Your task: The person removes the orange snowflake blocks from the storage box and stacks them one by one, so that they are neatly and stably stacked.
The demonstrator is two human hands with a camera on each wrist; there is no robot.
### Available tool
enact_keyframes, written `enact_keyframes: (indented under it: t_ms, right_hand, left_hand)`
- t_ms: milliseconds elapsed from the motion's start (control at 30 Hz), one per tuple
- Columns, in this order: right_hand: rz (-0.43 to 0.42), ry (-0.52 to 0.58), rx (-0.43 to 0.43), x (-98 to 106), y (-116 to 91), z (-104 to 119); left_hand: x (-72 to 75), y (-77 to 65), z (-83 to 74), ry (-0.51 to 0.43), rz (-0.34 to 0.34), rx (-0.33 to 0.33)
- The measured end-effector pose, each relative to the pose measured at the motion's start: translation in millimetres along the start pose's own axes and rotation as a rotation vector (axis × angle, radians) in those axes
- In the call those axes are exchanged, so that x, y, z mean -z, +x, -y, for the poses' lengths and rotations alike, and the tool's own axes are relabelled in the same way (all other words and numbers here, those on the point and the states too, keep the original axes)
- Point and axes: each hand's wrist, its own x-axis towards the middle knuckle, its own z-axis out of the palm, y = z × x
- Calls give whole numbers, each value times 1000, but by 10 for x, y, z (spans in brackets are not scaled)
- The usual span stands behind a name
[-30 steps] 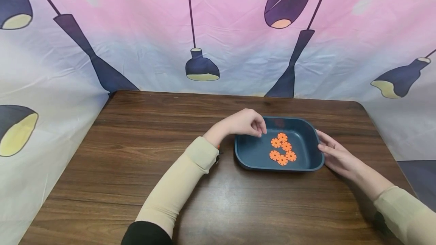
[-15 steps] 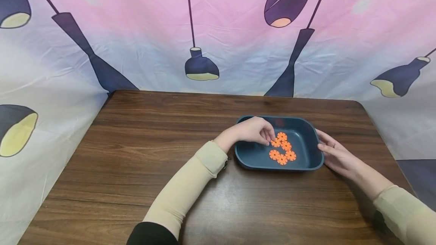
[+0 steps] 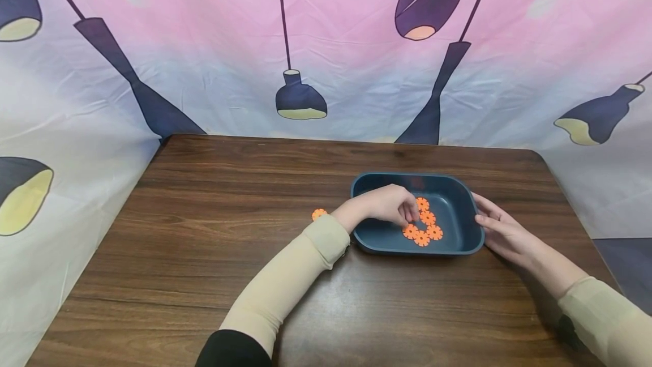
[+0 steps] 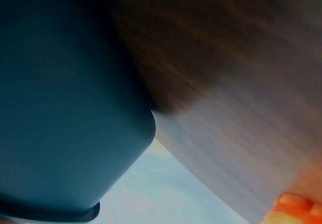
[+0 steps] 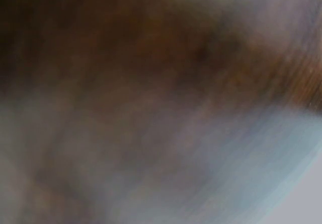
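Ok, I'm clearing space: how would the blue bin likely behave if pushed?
The blue bin would probably slide without tipping, being broad and low. It seems stiff: no wall visibly sags. Its smooth outside might feel slippery.

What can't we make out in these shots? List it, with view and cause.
- Head: whether the left hand pinches anything; its own back and curled fingers hide the tips.
- Head: exact count of orange pieces in the tray; that hand may cover some.
- Head: the lone piece on the table; the left sleeve covers part. Left wrist: cut off, bottom right.
- Head: right hand's fingertips; tray rim hides them.
- Right wrist: nearly everything, blurred.
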Motion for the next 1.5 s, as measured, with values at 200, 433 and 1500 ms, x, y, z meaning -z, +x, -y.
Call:
enact_keyframes:
  t_ms: [200,433,1500]
  right_hand:
    - [8,2,1,-1,0,11]
    - [10,9,-4,1,-6,9]
    - [78,66,32,9,-5,-6]
  left_hand:
    - [-49,25,-33,41,14,11]
    - [-87,43,-53,72,23,25]
    - [-126,67,-37,207,13,38]
